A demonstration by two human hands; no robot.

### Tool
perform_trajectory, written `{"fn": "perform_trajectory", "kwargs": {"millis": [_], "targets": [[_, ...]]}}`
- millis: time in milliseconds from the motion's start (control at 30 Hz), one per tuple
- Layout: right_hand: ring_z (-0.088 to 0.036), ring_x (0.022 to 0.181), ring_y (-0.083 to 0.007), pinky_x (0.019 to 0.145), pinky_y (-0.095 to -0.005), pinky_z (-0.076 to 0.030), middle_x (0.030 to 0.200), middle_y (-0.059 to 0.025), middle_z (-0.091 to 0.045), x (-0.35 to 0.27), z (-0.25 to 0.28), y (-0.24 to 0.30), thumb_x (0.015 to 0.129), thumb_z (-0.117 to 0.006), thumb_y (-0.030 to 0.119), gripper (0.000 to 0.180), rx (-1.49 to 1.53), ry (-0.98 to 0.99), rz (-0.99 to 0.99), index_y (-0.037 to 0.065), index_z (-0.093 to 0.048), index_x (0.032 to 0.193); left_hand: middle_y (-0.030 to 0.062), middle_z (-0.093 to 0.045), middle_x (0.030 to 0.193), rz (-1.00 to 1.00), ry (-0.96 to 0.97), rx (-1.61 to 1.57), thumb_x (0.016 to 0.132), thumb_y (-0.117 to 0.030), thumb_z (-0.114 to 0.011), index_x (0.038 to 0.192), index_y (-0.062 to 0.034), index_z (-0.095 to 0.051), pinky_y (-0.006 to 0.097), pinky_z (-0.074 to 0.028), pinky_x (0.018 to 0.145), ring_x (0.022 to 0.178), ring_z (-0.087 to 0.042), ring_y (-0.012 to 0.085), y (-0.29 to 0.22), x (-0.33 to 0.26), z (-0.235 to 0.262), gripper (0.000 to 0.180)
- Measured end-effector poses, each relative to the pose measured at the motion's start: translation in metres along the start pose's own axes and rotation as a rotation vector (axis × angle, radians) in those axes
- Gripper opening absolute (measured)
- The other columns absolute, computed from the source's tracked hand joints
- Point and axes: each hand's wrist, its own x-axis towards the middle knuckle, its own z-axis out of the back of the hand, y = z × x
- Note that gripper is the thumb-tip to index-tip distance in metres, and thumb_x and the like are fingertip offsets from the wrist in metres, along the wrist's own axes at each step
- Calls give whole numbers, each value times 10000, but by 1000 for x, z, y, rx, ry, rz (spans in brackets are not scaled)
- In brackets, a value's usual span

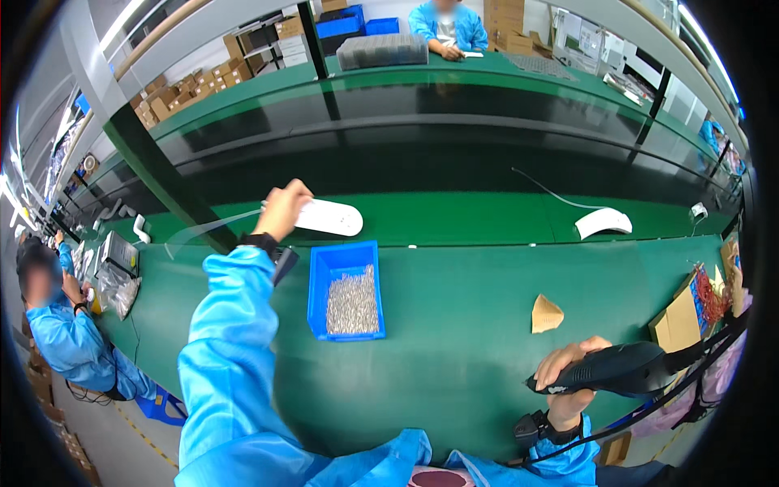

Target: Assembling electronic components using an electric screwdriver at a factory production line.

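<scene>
My left hand (pixel 282 211) reaches out to the far strip of the bench, its fingers closed on the left end of a white, elongated plastic housing (pixel 331 217) with a rounded right end. From this hand a pale, thin cable (pixel 215 224) trails leftward. On the near right, my right hand (pixel 566 369) is wrapped round a black electric screwdriver (pixel 625 369), whose tip points left and whose cord runs off at the right. Between the hands stands a blue bin (pixel 315 304) with many small metal screws (pixel 353 304) in it.
A second white housing (pixel 604 221) with a thin wire lies far right. A torn brown paper piece (pixel 547 314) rests on the green bench (pixel 454 300). Red wires (pixel 712 296) fill a box at right. One co-worker (pixel 69 333) sits left, another (pixel 448 31) across.
</scene>
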Motion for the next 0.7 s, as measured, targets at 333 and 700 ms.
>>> {"fn": "perform_trajectory", "kwargs": {"millis": [333,700], "targets": [[-516,453,-181,419,-285,-461,571,-80,-499,-1,6,-4,672,-661,515,687,-59,-12,-57,45,-323,1042,105,-596,774,-298,-11,-92,691,-67,-622,719,-19,-588,335,-442,665,741,-570,260,-49,43,9,65],[-542,482,-207,479,-320,-470,616,-121,-531,-18,-26,10,775,-550,526,618,300,177,-56,50,-288,1068,-39,-535,705,-372,309,-545,661,-166,-698,721,-131,-640,346,-334,827,780,-505,148,-280,-182,-1,90]]}}
